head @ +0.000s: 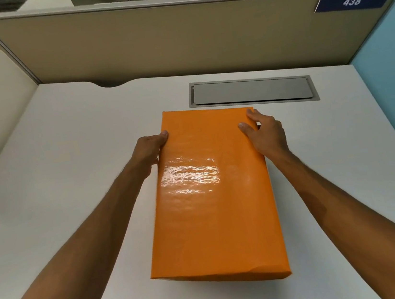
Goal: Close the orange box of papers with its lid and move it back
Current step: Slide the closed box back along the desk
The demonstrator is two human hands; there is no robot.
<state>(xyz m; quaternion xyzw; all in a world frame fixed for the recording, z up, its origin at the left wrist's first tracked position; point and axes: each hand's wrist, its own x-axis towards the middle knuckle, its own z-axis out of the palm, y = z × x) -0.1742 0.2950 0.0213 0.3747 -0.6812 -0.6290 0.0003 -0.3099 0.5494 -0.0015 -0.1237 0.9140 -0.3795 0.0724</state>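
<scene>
A glossy orange box (213, 197) sits lengthwise on the white desk (68, 166), its lid fully down so no papers show. My left hand (150, 151) grips the box's left side near the far corner, thumb on top of the lid. On the opposite side my right hand (263, 132) holds the far right edge, with thumb and a finger resting on the lid. The box's near end reaches close to the desk's front edge.
A grey metal cable hatch (251, 90) is set into the desk just beyond the box. Beige partition walls (177, 39) enclose the back and left, a blue wall (387, 54) the right. A sign reading 438 (352, 1) hangs at the upper right.
</scene>
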